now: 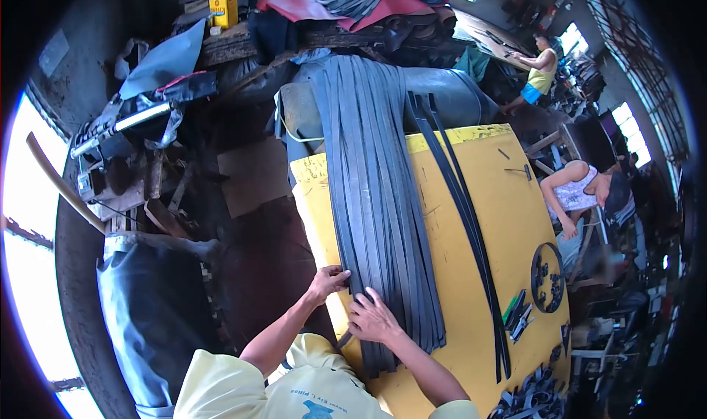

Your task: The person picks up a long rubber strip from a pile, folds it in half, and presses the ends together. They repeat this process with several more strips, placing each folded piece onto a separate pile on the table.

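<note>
- Fingers [340,275] of the left hand [329,280] are lying spread and flat, tips touching the left edge of the strap bundle [383,220]; they are not pinching anything that I can see.
- Right hand [374,317] is resting palm-down on the same bundle, just beside the left hand, its fingers [366,296] fanned out over the near straps; whether one strap is being nipped under them, I cannot tell.
- Both hands are sitting at the bundle's near end; the left hand is at the outer edge, the right hand is further onto the straps.
- Long axis of the dark straps is running away from the person, up across the yellow tabletop [508,220] and over its far edge.
- Two separate narrow strips [471,220] are lying to the right of the bundle, apart from both hands.
- Round black ring [548,277] and green-handled tools [518,312] are sitting further right, well apart.
- Other people are working in the background on the right.
</note>
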Demonstrator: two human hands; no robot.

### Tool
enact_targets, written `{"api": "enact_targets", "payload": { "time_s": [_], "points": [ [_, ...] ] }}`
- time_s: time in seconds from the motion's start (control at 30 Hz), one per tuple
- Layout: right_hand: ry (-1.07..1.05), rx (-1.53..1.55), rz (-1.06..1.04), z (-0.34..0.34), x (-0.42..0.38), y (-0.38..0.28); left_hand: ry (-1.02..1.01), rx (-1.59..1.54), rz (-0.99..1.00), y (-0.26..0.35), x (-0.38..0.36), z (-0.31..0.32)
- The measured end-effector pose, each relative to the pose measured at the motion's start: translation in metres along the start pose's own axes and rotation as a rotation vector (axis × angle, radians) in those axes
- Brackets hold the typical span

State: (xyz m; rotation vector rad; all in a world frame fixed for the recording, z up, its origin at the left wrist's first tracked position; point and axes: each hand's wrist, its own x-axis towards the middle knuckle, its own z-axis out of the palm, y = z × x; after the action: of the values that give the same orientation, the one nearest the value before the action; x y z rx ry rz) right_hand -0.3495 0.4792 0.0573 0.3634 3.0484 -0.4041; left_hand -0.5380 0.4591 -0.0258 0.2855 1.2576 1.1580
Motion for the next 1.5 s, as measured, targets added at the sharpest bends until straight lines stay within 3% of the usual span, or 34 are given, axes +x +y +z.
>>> {"api": "enact_targets", "payload": {
  "time_s": [0.13, 0.23, 0.4, 0.53, 0.6, 0.67, 0.73, 0.8, 0.87, 1.03, 1.17, 1.33, 1.5],
  "points": [
    [-0.02, -0.038, -0.004, -0.016, -0.013, 0.025, -0.057, -0.055, -0.059, -0.003, 0.002, -0.001],
    [-0.063, -0.085, 0.109, -0.033, -0.023, 0.035, -0.014, 0.009, -0.014, -0.009, 0.005, -0.001],
    [-0.002, -0.162, -0.074, -0.043, -0.005, 0.013, 0.046, 0.192, 0.084, -0.008, 0.005, 0.003],
    [-0.126, 0.09, -0.148, -0.024, 0.012, 0.003, -0.016, 0.029, 0.057, -0.001, -0.002, 0.003],
    [0.011, 0.267, 0.025, -0.018, 0.016, 0.009, -0.037, 0.077, 0.131, 0.0, -0.011, 0.006],
    [-0.024, 0.227, 0.029, -0.021, 0.019, 0.018, -0.022, 0.103, 0.161, -0.015, -0.001, 0.002],
    [-0.146, 0.03, -0.145, -0.024, 0.021, 0.02, -0.052, 0.144, 0.143, -0.013, 0.0, -0.002],
    [-0.171, 0.021, -0.152, -0.024, 0.019, 0.023, -0.056, 0.166, 0.133, -0.012, -0.003, -0.01],
    [-0.191, -0.028, -0.05, -0.026, 0.008, 0.033, -0.085, -0.205, 0.086, -0.018, -0.007, -0.015],
    [-0.135, -0.127, -0.142, -0.025, 0.011, 0.022, -0.018, 0.036, 0.096, -0.014, -0.01, -0.014],
    [-0.188, -0.117, -0.209, -0.008, 0.026, 0.012, -0.108, -0.143, 0.056, -0.018, -0.008, -0.017],
    [-0.278, -0.065, -0.183, -0.008, 0.039, 0.01, -0.145, -0.114, 0.095, -0.023, 0.0, -0.021],
    [-0.255, -0.017, -0.34, -0.004, 0.055, 0.011, -0.159, -0.039, 0.132, -0.01, -0.005, -0.021]
  ]
}}
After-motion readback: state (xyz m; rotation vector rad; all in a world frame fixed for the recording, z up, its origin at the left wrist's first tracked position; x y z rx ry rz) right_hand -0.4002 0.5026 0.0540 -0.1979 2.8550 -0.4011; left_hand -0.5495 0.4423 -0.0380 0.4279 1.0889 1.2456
